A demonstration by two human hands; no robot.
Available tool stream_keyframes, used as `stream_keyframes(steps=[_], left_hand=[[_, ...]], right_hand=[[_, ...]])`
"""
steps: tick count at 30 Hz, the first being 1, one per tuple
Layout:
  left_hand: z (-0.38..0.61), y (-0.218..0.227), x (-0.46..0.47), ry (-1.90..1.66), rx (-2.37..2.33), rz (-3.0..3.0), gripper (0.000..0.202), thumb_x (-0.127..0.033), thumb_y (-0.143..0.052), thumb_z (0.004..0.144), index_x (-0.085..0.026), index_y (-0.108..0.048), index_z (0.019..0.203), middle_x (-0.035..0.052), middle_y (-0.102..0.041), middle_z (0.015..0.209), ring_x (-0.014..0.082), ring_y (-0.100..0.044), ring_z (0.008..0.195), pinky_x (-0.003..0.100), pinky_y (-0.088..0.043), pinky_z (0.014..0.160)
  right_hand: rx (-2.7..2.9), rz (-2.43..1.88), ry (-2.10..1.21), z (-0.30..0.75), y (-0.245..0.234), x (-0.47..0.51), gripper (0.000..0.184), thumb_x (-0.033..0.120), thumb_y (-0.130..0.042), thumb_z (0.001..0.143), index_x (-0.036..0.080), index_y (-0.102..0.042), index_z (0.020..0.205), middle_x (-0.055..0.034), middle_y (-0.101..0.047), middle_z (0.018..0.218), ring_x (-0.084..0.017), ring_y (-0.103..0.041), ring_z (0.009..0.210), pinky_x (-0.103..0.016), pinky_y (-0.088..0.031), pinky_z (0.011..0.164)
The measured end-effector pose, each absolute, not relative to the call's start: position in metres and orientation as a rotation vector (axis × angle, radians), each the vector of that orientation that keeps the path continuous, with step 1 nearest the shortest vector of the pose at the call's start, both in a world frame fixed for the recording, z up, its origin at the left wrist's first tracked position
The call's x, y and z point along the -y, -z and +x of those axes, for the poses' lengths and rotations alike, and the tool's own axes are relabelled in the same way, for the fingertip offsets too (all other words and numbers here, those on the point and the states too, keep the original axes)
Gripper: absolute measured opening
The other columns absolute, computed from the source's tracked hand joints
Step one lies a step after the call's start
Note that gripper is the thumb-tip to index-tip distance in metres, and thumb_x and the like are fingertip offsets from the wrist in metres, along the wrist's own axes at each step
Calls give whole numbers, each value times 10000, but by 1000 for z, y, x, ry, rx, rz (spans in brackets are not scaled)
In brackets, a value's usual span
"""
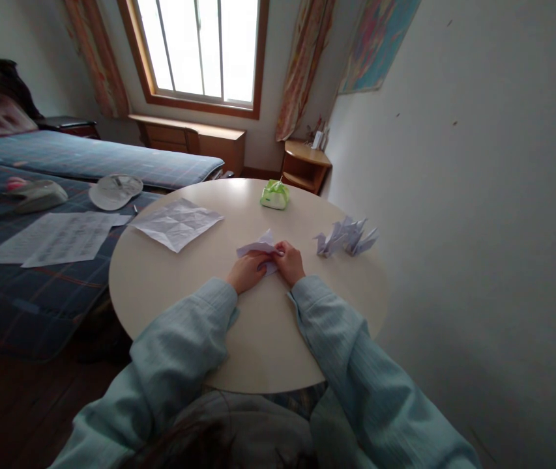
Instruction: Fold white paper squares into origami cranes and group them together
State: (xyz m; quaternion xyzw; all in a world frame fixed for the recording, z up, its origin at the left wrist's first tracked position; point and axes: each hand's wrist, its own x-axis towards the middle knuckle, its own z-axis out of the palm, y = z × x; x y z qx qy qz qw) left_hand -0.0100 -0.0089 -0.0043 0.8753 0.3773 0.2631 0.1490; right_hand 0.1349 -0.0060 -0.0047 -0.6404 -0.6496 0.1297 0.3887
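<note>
A small pale lilac paper [258, 248], partly folded, lies on the round cream table [184, 286] between my two hands. My left hand [246, 271] presses on its near left part with fingers curled over it. Pinching the paper's right side, my right hand [289, 262] has its fingers closed on the fold. Both arms wear light blue sleeves.
A creased square sheet [176, 223] lies at the table's left back. Folded paper cranes [346, 237] sit at the right, a green tissue pack [274, 195] at the back. A bed [38, 215] with printed sheets [57, 238] stands left; a wall [478, 195] is close on the right.
</note>
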Motion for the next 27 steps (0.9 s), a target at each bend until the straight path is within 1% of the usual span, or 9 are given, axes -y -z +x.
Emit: stream_keyframes(steps=[5,8,11,14,16,19,22,25,27], left_hand=[[-11,9,5,-722,-1093,2536,398,-183,-405,747,-183,-549,1117,51,-563,1160,189,-492,1086,333,-371,971],[-11,14,2,-771,-1108,2503,403,-210,-397,770,-176,-515,1154,62,-527,1212,192,-459,1136,343,-350,993],[-11,16,2,-805,-1111,2482,415,-217,-399,777,-195,-480,1184,51,-473,1273,190,-394,1201,363,-304,1028],[-11,15,3,-814,-1089,2502,433,-207,-402,775,-202,-455,1205,39,-430,1310,182,-342,1239,354,-259,1057],[-11,12,4,-822,-1080,2509,441,-203,-402,773,-186,-448,1211,47,-420,1317,186,-332,1244,348,-246,1062],[-10,8,6,-793,-1088,2520,438,-192,-403,764,-167,-458,1198,69,-431,1306,200,-350,1229,358,-266,1047],[-10,5,7,-705,-1100,2552,437,-196,-420,751,-171,-467,1185,72,-448,1289,208,-373,1208,368,-283,1029],[-10,3,8,-658,-1151,2555,485,-269,-452,752,-159,-419,1223,86,-459,1273,215,-396,1183,355,-301,1012],[-11,2,9,-637,-1205,2547,512,-331,-453,758,-141,-405,1231,105,-479,1246,223,-422,1156,338,-327,988]], right_hand=[[1650,-1552,-346,133,6,7,32,185,-535,673,195,-543,702,-21,-663,820,-153,-607,784,-264,-440,732],[1634,-1518,-366,132,5,8,70,152,-533,655,198,-533,707,-18,-668,846,-156,-612,811,-275,-443,753],[1622,-1474,-392,131,4,10,111,113,-504,646,201,-513,713,-15,-664,882,-153,-610,845,-279,-442,770],[1616,-1442,-396,131,3,11,149,80,-473,639,203,-490,723,-20,-656,918,-151,-601,875,-282,-434,794],[1613,-1423,-394,131,2,11,155,75,-460,644,202,-477,731,-26,-646,949,-148,-591,895,-281,-426,809],[1590,-1416,-381,131,2,11,116,104,-461,665,198,-460,733,-40,-631,973,-148,-578,905,-280,-418,817],[1539,-1441,-354,132,3,9,56,163,-460,700,193,-455,748,-52,-624,940,-150,-571,859,-282,-420,794],[1481,-1478,-330,132,3,7,49,222,-454,722,189,-455,758,-49,-611,866,-146,-556,777,-268,-428,729],[1459,-1520,-291,133,2,7,61,246,-457,719,188,-451,737,-31,-586,784,-141,-532,716,-256,-421,685]])
